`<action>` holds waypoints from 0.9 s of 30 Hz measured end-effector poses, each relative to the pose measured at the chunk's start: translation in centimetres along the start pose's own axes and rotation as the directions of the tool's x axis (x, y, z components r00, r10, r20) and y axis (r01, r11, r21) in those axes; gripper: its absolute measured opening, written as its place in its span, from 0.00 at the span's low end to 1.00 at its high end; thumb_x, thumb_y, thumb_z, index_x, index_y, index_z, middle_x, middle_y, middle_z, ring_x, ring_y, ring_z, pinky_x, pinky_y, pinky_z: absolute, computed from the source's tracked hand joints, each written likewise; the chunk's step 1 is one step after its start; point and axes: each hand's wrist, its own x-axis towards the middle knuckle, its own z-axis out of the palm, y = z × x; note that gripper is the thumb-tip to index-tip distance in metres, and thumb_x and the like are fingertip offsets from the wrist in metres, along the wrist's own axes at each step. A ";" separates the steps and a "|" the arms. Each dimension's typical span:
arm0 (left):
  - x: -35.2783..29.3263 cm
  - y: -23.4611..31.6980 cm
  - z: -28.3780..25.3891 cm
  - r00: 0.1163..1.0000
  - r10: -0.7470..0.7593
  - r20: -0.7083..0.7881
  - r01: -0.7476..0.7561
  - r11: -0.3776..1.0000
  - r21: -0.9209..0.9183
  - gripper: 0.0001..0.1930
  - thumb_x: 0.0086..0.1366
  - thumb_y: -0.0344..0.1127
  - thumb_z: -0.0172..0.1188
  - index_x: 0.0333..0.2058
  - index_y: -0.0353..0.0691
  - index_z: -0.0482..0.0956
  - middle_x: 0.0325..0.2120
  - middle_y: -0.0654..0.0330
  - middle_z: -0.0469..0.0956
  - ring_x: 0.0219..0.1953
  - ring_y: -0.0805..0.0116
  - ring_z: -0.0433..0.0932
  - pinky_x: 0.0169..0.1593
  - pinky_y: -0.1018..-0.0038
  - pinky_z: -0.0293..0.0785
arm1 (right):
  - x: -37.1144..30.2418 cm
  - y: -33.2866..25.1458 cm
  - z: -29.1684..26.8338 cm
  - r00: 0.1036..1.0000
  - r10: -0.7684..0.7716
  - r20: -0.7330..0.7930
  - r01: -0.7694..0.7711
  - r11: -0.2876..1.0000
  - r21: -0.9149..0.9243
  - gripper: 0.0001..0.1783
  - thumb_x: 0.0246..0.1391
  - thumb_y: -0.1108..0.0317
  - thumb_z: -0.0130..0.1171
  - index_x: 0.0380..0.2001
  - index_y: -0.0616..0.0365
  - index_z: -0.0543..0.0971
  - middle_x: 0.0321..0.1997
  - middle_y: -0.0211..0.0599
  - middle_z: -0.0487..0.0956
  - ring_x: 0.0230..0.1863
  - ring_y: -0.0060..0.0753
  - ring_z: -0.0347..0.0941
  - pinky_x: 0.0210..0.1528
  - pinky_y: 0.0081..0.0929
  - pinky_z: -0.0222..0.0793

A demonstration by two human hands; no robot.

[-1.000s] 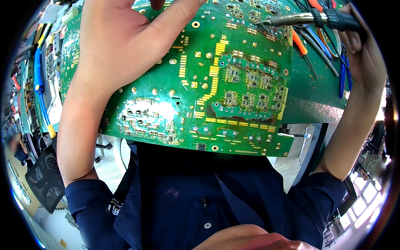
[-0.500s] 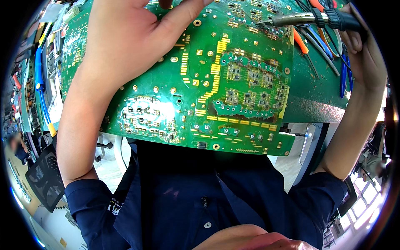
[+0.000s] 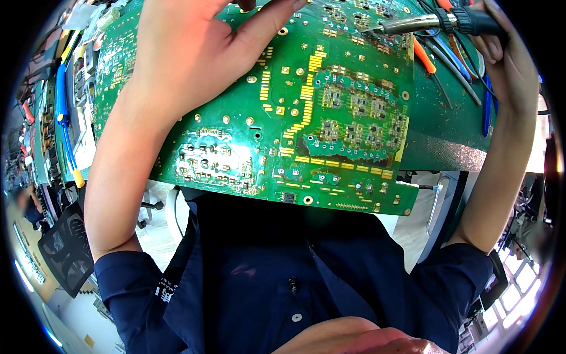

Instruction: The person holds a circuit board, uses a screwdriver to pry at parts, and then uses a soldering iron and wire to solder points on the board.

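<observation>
A large green circuit board [image 3: 277, 177] with gold pads and rows of small components lies before me, its near edge overhanging the table. My right hand [image 3: 501, 56] is closed round the dark handle of a soldering iron [image 3: 413, 25] at the upper right. The iron's tip touches or nearly touches the components near the board's far right part. My left hand [image 3: 200, 53] rests over the board's upper left, thumb stretched toward the iron. Its other fingers are mostly cut off by the upper edge, so anything in them is hidden.
Right of the board, an orange-handled screwdriver [image 3: 424, 56] and blue-handled tools [image 3: 487, 112] lie on the green mat [image 3: 436, 133]. A blue tool with a yellow end [image 3: 63, 112] lies at the left. A black mesh chair [image 3: 62, 251] stands at lower left.
The board and my left hand appear slightly farther right and up in the view. My right hand and the iron's handle sit slightly farther left, while the tip stays at about the same spot.
</observation>
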 end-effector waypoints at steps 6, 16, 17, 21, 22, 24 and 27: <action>0.3 0.4 -0.6 0.999 -0.001 0.054 0.000 1.000 0.008 0.07 0.50 0.19 0.65 0.30 0.34 0.81 0.26 0.57 0.75 0.24 0.68 0.73 0.27 0.75 0.68 | 0.2 0.2 0.3 0.999 -0.042 -0.033 0.040 0.997 -0.060 0.17 0.64 0.64 0.49 0.22 0.60 0.71 0.10 0.24 0.61 0.10 0.15 0.54 0.14 0.14 0.55; 0.3 1.1 -0.6 0.999 0.051 0.010 -0.051 0.999 -0.014 0.08 0.51 0.19 0.65 0.31 0.35 0.81 0.28 0.57 0.75 0.25 0.67 0.73 0.27 0.75 0.67 | 0.2 1.1 0.0 0.997 0.076 -0.016 -0.074 0.995 0.062 0.14 0.62 0.67 0.50 0.22 0.59 0.71 0.11 0.23 0.62 0.12 0.16 0.57 0.16 0.14 0.57; 0.2 1.1 -0.6 0.999 0.046 0.010 -0.046 0.999 -0.012 0.08 0.51 0.18 0.65 0.32 0.35 0.81 0.28 0.57 0.74 0.25 0.67 0.73 0.27 0.75 0.67 | 0.1 1.1 0.3 0.996 0.079 -0.043 -0.076 0.996 0.055 0.14 0.62 0.67 0.50 0.22 0.59 0.71 0.11 0.23 0.62 0.12 0.16 0.57 0.16 0.14 0.57; 0.5 1.3 -1.2 0.998 0.031 0.056 -0.033 0.999 0.032 0.09 0.52 0.19 0.65 0.32 0.36 0.81 0.28 0.58 0.75 0.26 0.66 0.73 0.28 0.74 0.68 | 0.3 0.7 0.5 0.994 0.091 -0.067 -0.088 0.995 0.050 0.14 0.61 0.67 0.51 0.21 0.59 0.72 0.11 0.24 0.64 0.11 0.17 0.57 0.15 0.16 0.55; 0.6 1.6 -1.5 0.996 0.007 0.092 -0.013 0.998 0.061 0.08 0.52 0.20 0.65 0.32 0.36 0.80 0.28 0.58 0.75 0.26 0.66 0.73 0.28 0.74 0.68 | 0.3 0.4 0.8 0.995 0.089 -0.054 -0.087 0.995 0.049 0.14 0.61 0.67 0.51 0.21 0.59 0.72 0.11 0.24 0.64 0.11 0.17 0.57 0.15 0.17 0.54; 1.1 2.5 -2.4 0.971 -0.107 0.215 0.072 0.984 0.161 0.07 0.53 0.21 0.64 0.32 0.37 0.80 0.28 0.58 0.76 0.26 0.65 0.74 0.29 0.73 0.68 | 0.3 -0.6 1.8 0.997 0.042 -0.063 -0.045 0.998 -0.044 0.15 0.61 0.67 0.51 0.20 0.58 0.72 0.11 0.24 0.64 0.11 0.17 0.57 0.15 0.17 0.54; 1.1 2.2 -1.8 0.970 -0.152 0.187 0.128 0.983 0.135 0.05 0.55 0.23 0.63 0.31 0.37 0.79 0.27 0.57 0.76 0.26 0.64 0.74 0.29 0.71 0.69 | 0.5 -1.2 2.2 0.998 0.030 -0.060 -0.034 0.997 -0.067 0.15 0.61 0.67 0.51 0.20 0.58 0.72 0.11 0.24 0.64 0.11 0.17 0.57 0.16 0.17 0.54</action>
